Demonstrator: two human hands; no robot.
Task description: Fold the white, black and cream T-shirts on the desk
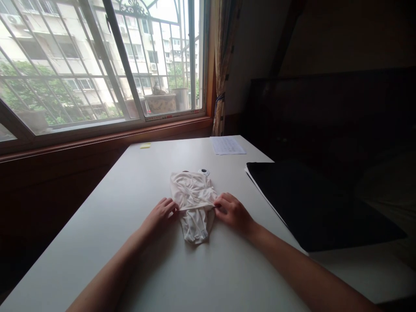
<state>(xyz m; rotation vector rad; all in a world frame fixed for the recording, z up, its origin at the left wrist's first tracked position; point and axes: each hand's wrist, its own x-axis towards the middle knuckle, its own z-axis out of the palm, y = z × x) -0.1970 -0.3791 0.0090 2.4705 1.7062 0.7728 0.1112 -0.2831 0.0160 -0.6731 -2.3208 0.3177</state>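
A crumpled white cloth piece [195, 190], thin and stretchy-looking, lies on the white table in front of me. A folded edge runs across it, and a narrower gathered part with a small pale label hangs toward me. My left hand [166, 207] is closed on the left end of that edge, its fingertips partly hidden. At the right end, my right hand [231, 212] pinches the cloth between thumb and fingers. Just past the cloth's far side sits a round black-and-white piece [204, 172]; a second dark bit is mostly covered. Whether these are attached, I cannot tell.
The white table [130, 173] narrows toward a barred window. Printed paper sheets [228, 145] lie at its far right, and a yellow slip [145, 145] at the far left. A large black sheet [312, 203] covers the right edge over something white. A curtain [221, 65] hangs beyond.
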